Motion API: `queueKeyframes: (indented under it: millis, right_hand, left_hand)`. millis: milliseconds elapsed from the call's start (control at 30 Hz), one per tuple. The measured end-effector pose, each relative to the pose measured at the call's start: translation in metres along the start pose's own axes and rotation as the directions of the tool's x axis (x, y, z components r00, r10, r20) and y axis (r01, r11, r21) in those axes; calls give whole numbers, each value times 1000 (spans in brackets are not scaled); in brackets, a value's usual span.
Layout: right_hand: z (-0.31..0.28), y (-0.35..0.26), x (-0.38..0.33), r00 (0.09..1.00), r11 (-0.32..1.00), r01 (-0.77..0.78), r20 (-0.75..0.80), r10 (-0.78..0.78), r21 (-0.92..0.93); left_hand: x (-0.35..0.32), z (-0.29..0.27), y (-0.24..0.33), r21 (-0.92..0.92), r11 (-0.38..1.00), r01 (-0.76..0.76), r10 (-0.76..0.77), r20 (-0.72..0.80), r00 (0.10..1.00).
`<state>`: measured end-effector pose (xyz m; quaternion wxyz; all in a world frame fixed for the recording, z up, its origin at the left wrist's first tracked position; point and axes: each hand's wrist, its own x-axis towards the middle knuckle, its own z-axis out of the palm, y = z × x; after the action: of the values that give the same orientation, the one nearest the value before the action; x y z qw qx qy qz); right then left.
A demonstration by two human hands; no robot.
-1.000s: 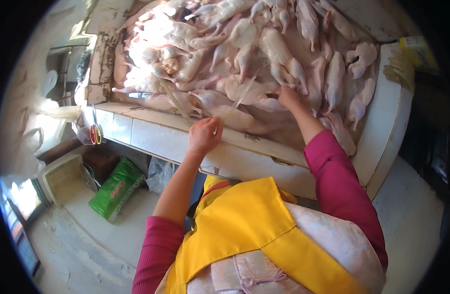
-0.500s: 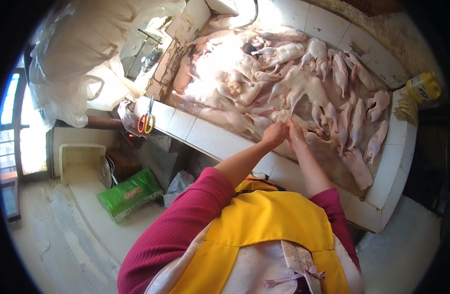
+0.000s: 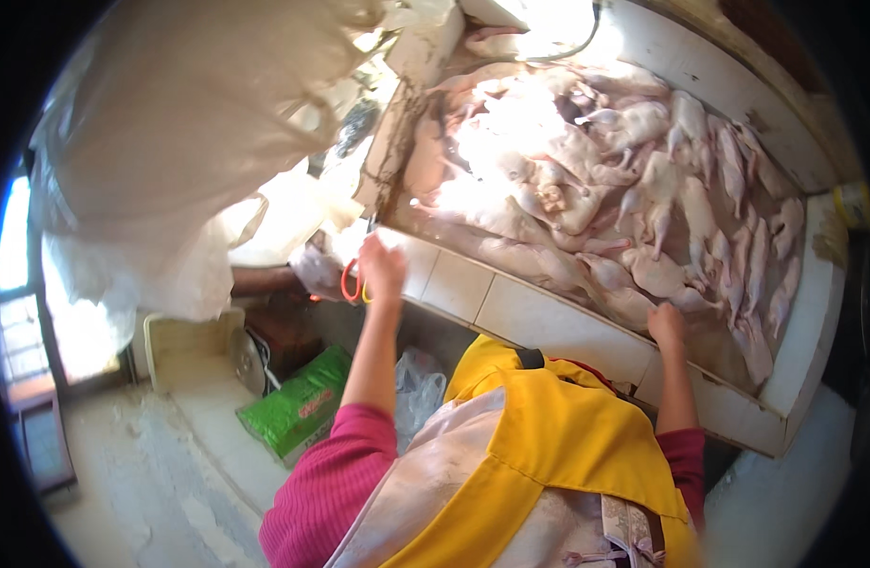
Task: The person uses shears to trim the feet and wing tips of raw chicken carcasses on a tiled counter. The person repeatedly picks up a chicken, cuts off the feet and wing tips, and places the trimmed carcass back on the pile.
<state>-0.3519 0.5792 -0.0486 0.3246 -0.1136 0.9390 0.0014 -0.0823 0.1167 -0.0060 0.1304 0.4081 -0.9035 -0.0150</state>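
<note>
I've got a grey floor (image 3: 142, 492) lower L, w/ whitish smears. Far L, a window (image 3: 15, 237) in a dark frame glares white. A big cloudy plastic sheet (image 3: 170, 123) fills upper L, so I can't see behind it. The low back wall (image 3: 672, 62) is pale; strong lt burns out a patch nr its L end. Cream tub (image 3: 170, 350) & green bag (image 3: 298, 402) sit low, L of ctr.
</note>
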Motion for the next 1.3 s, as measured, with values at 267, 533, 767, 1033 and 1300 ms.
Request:
queueKeyframes:
  millis: [267, 533, 767, 1033, 1300]
  right_hand:
    - [-21, -120, -11, 891, 823, 437, -297, -343, 361]
    - [11, -201, -28, 887, 41, 125, -93, -452, 991]
    - [-29, -136, -10, 911, -498, -270, 52, -408, 824]
    - [-41, -33, -51, 995, -363, -93, 94, -13, 927]
    - [-10, -38, -53, 1000, -370, -23, 16, -22, 929]
  left_hand:
    - [19, 11, -14, 80, 961, 264, -274, 398, 875]
    - [55, 52, 176, -785, 504, 361, 268, 539, 799]
    - [57, 105, 335, -897, 330, 292, 686, 441, 579]
    - [251, 233, 239, -347, 723, -598, 662, 596, 454]
    - [225, 230, 258, -449, 632, -632, 769, 466, 438]
